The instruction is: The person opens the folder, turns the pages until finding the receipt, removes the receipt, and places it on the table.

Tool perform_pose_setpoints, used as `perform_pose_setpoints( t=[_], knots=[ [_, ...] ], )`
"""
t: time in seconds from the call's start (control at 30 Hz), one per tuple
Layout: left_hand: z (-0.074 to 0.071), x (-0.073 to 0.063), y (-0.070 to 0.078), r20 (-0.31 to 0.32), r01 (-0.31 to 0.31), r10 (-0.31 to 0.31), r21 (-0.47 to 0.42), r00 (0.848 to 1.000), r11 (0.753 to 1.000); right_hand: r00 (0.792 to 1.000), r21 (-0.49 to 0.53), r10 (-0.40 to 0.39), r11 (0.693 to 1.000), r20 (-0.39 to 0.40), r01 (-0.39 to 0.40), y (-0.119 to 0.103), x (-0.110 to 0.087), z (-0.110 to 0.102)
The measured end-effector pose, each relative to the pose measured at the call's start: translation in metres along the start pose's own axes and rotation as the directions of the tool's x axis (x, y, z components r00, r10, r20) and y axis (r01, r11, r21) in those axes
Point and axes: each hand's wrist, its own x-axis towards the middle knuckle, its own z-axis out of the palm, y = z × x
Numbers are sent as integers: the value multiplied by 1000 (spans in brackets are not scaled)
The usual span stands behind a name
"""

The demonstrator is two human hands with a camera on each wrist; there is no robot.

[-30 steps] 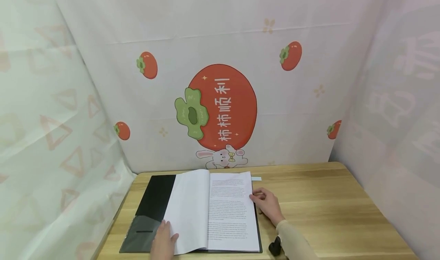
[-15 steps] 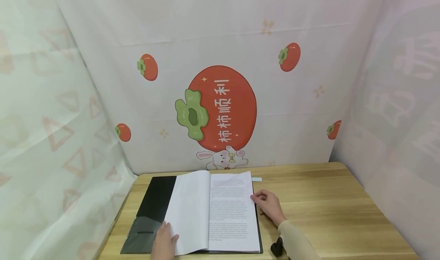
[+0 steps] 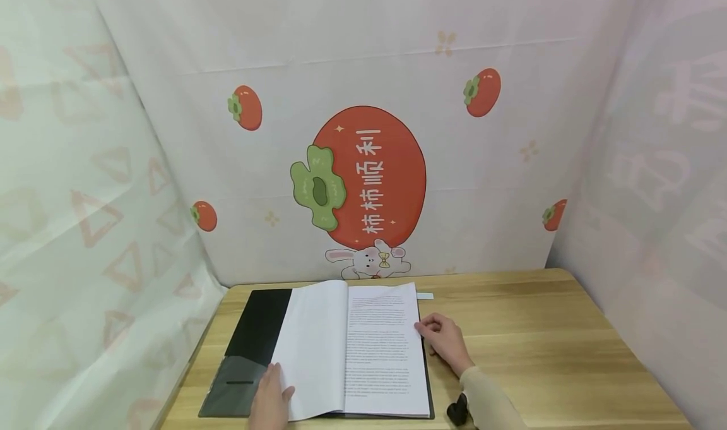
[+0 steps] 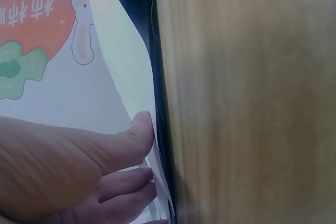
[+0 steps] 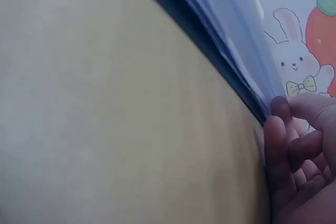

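A black folder [image 3: 267, 319] lies spread on the table, with printed pages inside. The left-hand page [image 3: 312, 348] is blank white; the right-hand page [image 3: 379, 354] carries lines of text. My left hand [image 3: 269, 400] rests at the lower outer edge of the blank page, fingers extended, thumb [image 4: 139, 135] lying on the paper. At the right edge of the printed page, my right hand [image 3: 445, 340] pinches the page's edge between thumb and forefinger, its other fingers curled. In the right wrist view the stacked sheets [image 5: 231, 35] rise beside those fingertips.
The wooden table [image 3: 539, 354] extends to the right of the folder. A pale blue tab [image 3: 425, 296] sticks out at the folder's upper right. A small black object [image 3: 457, 410] is by the right sleeve. Printed cloth [image 3: 483, 177] hangs behind and at both sides.
Both hands and the pages stay in nearly the same place; only the head view shifts slightly.
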Motion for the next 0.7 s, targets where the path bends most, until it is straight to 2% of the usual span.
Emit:
perform_pose_setpoints(
  t=[0.23, 0.43, 0.7],
  knots=[
    [-2, 1, 3, 35, 38, -38, 17, 999, 999, 997, 35, 50, 998, 54, -52, -7, -1, -6],
    [-2, 0, 6, 8, 56, -57, 40, 998, 998, 997, 41, 55, 998, 61, -58, -7, 0, -7],
    [-8, 0, 5, 46, 79, -83, 71, 996, 994, 995, 58, 59, 996, 86, -64, -6, 0, -8]
  ],
)
